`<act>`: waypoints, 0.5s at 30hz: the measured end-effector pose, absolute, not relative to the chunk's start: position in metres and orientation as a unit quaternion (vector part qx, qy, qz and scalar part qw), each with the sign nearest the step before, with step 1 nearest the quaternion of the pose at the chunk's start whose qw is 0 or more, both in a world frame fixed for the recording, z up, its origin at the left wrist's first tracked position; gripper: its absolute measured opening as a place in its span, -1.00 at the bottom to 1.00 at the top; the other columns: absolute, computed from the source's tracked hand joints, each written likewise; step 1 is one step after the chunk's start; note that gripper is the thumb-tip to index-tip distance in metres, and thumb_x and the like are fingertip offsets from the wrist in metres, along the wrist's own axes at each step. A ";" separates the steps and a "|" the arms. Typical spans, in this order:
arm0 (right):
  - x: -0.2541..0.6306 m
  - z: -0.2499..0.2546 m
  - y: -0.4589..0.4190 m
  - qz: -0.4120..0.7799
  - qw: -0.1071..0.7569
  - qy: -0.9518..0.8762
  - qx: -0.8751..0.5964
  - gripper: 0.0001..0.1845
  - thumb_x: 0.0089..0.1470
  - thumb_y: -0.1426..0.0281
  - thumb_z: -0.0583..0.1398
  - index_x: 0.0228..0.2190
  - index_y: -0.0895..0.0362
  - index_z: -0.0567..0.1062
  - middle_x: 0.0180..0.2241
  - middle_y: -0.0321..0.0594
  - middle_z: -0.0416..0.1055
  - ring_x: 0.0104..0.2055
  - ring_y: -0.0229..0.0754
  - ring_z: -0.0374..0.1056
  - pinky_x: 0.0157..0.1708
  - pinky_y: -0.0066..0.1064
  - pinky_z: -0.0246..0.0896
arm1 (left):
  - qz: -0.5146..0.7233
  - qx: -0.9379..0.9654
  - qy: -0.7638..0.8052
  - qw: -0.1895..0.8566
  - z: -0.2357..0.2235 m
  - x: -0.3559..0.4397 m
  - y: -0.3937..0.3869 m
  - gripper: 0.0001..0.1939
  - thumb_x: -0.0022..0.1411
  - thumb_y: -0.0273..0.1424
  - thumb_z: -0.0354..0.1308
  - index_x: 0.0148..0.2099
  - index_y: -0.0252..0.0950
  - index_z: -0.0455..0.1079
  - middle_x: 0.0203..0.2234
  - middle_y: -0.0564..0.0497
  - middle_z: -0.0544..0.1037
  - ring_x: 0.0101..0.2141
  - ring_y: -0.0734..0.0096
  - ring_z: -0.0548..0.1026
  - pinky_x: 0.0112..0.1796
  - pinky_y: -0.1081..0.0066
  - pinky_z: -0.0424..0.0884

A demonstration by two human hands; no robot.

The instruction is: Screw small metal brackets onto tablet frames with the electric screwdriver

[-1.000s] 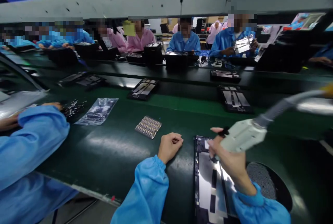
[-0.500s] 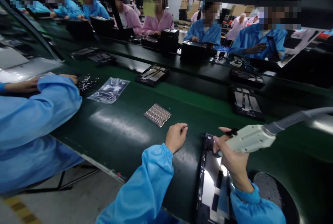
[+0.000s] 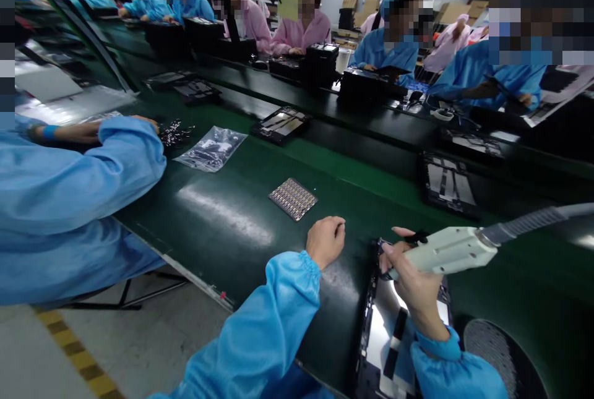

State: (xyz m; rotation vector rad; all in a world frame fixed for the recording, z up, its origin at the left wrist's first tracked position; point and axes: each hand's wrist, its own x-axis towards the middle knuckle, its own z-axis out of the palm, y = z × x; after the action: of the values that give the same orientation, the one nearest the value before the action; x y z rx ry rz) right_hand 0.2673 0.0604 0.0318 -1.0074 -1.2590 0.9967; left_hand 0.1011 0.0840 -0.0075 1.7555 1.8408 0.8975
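My right hand (image 3: pixel 415 281) grips a pale electric screwdriver (image 3: pixel 457 248) with a corrugated hose. Its tip is hidden by my fingers, over the top end of an opened tablet-like device (image 3: pixel 378 349) with silvery panels and black strips. That device lies on the green table, partly under my right forearm. To its left, my left hand (image 3: pixel 326 241) rests on the tabletop with its fingers curled closed; whatever may be in them is hidden. Just beyond it lies a flat sheet of small parts in rows (image 3: pixel 293 199). A round black dish of tiny grainy pieces (image 3: pixel 492 356) sits right of my right sleeve.
A co-worker's blue sleeve (image 3: pixel 120 158) reaches over the table at left, near small loose parts (image 3: pixel 175 133) and a clear plastic bag (image 3: pixel 212 148). More opened devices lie along the line, including one device (image 3: pixel 449 184) at right. Several people sit across.
The view has turned slightly left, so most things sit further right. My hands keep nearly the same pose at the device. Across the line, the rightmost person's dark panel has tilted lower.
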 end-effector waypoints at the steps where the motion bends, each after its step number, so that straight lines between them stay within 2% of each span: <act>1: 0.267 0.032 0.061 0.426 0.583 -0.542 -0.431 -0.62 0.02 0.35 0.34 -0.14 0.13 0.37 -0.70 -0.47 0.30 -0.68 -0.23 0.25 -0.57 -0.34 0.21 | 0.323 0.634 0.670 0.212 -0.007 0.101 0.084 -0.75 0.26 -0.46 0.03 -0.12 -0.27 0.53 -0.32 -0.05 0.59 -0.37 0.34 0.52 -0.27 0.41 0.41; 10: 0.263 0.035 0.059 0.409 0.562 -0.568 -0.441 -0.67 0.03 0.31 0.32 -0.20 0.12 0.35 -0.70 -0.47 0.29 -0.69 -0.22 0.25 -0.59 -0.34 0.18 | 0.337 0.637 0.667 0.189 -0.007 0.101 0.081 -0.75 0.30 -0.44 0.00 -0.10 -0.24 0.50 -0.30 -0.05 0.57 -0.35 0.37 0.51 -0.24 0.43 0.43; 13: 0.263 0.034 0.056 0.386 0.521 -0.600 -0.468 -0.74 0.07 0.28 0.28 -0.26 0.10 0.34 -0.69 -0.46 0.30 -0.67 -0.22 0.26 -0.51 -0.31 0.21 | 0.386 0.647 0.631 0.185 -0.011 0.102 0.081 -0.73 0.34 -0.43 -0.03 -0.07 -0.27 0.49 -0.29 -0.06 0.58 -0.28 0.35 0.54 -0.18 0.41 0.45; 15: 0.262 0.032 0.054 0.363 0.496 -0.623 -0.483 -0.77 0.08 0.27 0.26 -0.30 0.10 0.34 -0.69 -0.46 0.31 -0.64 -0.21 0.28 -0.42 -0.27 0.23 | 0.419 0.646 0.605 0.203 -0.014 0.103 0.081 -0.73 0.34 -0.44 -0.03 -0.05 -0.30 0.48 -0.27 -0.07 0.60 -0.30 0.38 0.56 -0.18 0.41 0.47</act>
State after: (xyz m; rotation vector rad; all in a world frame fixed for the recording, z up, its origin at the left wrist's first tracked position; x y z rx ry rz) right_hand 0.2624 0.0541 0.0316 -1.1695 -1.5095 0.8800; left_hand 0.1029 0.0815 -0.0141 1.8033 1.6881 1.1707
